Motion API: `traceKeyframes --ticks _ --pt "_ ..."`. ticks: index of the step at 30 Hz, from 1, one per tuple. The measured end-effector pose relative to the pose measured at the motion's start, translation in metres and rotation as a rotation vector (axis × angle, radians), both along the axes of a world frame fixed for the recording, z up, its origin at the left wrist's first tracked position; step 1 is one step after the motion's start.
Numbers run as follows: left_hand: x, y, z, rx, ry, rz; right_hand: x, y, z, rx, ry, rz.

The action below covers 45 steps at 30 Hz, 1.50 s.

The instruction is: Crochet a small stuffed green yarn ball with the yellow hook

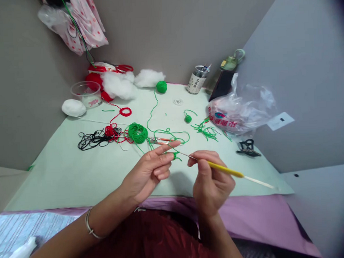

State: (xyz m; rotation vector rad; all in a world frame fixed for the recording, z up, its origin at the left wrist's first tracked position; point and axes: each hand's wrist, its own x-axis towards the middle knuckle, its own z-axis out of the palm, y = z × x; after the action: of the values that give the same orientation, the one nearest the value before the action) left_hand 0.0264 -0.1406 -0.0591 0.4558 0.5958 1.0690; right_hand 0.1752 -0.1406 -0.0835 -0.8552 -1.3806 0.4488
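My left hand (151, 170) pinches a small piece of green crochet (176, 156) between thumb and fingers, its index finger stretched out with green yarn running over it. In my right hand (211, 176) is a crochet hook (225, 168) with a yellow handle, held like a pen. The hook's metal tip points left and meets the yarn at the green piece; whether it is inside a loop is too small to tell. Behind my left hand lie a wound green yarn bundle (138, 133) and orange-handled scissors (161, 141), partly under loose green strands.
A black yarn tangle (92, 140), a red crocheted ring (125, 112) and a green ball (161, 87) lie on the table. White stuffing (119, 85) and a clear tub (86, 95) stand behind. Rightward are a plastic bag (239, 111), a pen cup (197, 80) and a black hair claw (248, 148).
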Motion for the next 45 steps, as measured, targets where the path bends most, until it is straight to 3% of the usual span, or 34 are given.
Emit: traceKeyframes --ticks 3,8,13,16,20,26,31,37,40,45 --pt "-0.001 0.001 0.000 0.066 0.080 0.070 0.001 0.003 0.004 -0.116 0.152 0.128" --pt "0.005 -0.003 -0.001 0.138 0.199 0.077 -0.001 0.004 0.002 -0.155 0.068 0.191" --pt "0.003 -0.003 0.000 0.162 0.242 0.084 0.003 0.007 0.002 -0.318 0.398 0.352" --pt "0.001 -0.004 0.002 0.168 0.255 0.092 0.005 0.008 0.003 -0.332 0.455 0.410" --pt "0.000 -0.004 -0.001 0.211 0.315 0.111 0.009 0.005 0.004 -0.276 0.347 0.388" --pt "-0.004 -0.005 -0.006 0.308 0.492 0.140 0.014 -0.004 0.007 -0.119 0.028 0.226" --pt "-0.005 -0.007 -0.005 0.342 0.590 0.169 0.016 -0.007 0.008 -0.012 -0.138 0.199" --pt "-0.001 -0.008 -0.006 0.348 0.631 0.217 0.011 -0.008 0.004 0.223 -0.394 0.073" --pt "0.000 -0.008 -0.006 0.341 0.624 0.223 0.009 -0.009 0.002 0.299 -0.442 0.012" --pt "0.002 -0.010 -0.004 0.365 0.641 0.279 0.009 -0.009 0.004 0.238 -0.387 0.032"
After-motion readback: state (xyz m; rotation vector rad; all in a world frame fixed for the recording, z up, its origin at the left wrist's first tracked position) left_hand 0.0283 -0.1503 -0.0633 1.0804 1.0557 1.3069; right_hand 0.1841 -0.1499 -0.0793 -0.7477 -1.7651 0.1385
